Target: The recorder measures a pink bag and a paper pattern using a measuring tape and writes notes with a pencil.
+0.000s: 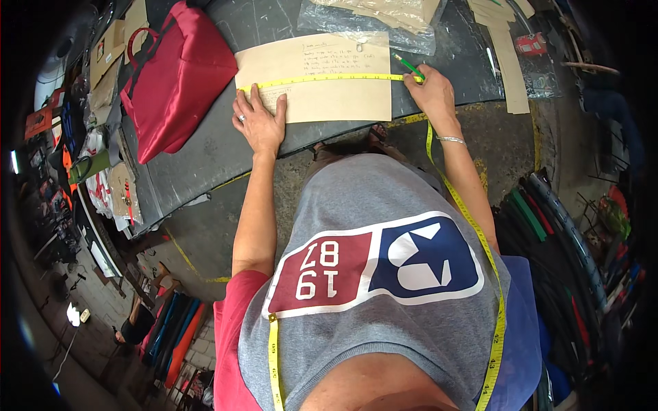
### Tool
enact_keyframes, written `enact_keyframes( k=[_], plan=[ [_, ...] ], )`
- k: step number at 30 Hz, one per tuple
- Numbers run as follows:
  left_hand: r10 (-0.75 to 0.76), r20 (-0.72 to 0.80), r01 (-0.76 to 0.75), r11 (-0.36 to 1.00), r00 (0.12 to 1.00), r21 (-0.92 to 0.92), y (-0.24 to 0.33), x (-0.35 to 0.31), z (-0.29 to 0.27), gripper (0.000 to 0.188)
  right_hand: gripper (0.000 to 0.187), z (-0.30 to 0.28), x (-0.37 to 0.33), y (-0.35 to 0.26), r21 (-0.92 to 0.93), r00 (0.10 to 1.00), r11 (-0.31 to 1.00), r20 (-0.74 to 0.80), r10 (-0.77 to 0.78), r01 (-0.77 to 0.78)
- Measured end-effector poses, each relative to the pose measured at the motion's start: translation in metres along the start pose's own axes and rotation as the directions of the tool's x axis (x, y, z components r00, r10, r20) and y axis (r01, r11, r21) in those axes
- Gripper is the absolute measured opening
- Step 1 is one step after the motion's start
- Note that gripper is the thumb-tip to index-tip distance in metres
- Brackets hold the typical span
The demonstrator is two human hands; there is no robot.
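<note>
Head view: left hand (259, 120) lies flat, fingers spread, palm down on the lower left part of a tan paper sheet (329, 82), pinning the near end of a yellow tape measure (329, 77) against it; nothing gripped, just pressed. The tape runs straight across the sheet, left to right, approx. along its middle, then bends down off the table edge past the right wrist and loops up round the person's neck, w/ the other end hanging on the left of the grey shirt (384, 288). Right hand (433, 92) sits at the sheet's right edge, fingers curled shut on a green pencil (409, 66), tip pointing up-left and touching the tape's far end; a thin bracelet (451, 140) on that wrist. Sheet lies on a dark table (205, 151), handwriting on its upper part. Red bag (179, 75) stands just left of the sheet, not touching the hand. Clear plastic bag (373, 27) w/ tan pieces lies above the sheet, overlapping its top edge. More tan paper strips (507, 55) at the right, well apart.
</note>
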State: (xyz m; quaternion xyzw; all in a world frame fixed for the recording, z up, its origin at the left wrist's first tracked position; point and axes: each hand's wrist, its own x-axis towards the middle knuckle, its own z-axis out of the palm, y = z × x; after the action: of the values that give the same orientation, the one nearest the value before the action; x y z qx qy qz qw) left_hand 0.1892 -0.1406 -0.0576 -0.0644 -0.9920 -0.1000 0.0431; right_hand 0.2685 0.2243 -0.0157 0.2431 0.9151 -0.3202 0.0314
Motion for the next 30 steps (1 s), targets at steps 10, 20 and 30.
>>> enact_keyframes(
  k=[10,20,30],
  plan=[
    [-0.05,0.007,0.049,0.998,0.999,0.035,-0.038,0.002,-0.008,0.084,0.027,0.018,-0.012,-0.052,-0.004,0.88,0.899,-0.201,-0.43,0.438],
    [-0.052,-0.038,0.047,0.993,0.998,-0.107,-0.015,-0.005,-0.017,0.083,0.032,0.092,0.049,-0.139,0.123,0.844,0.846,0.088,-0.53,0.518],
    [0.136,0.142,-0.11,0.978,0.98,-0.175,-0.006,0.004,-0.044,0.08,0.037,0.094,0.069,-0.134,-0.238,0.867,0.85,-0.061,-0.495,0.469]
  ],
)
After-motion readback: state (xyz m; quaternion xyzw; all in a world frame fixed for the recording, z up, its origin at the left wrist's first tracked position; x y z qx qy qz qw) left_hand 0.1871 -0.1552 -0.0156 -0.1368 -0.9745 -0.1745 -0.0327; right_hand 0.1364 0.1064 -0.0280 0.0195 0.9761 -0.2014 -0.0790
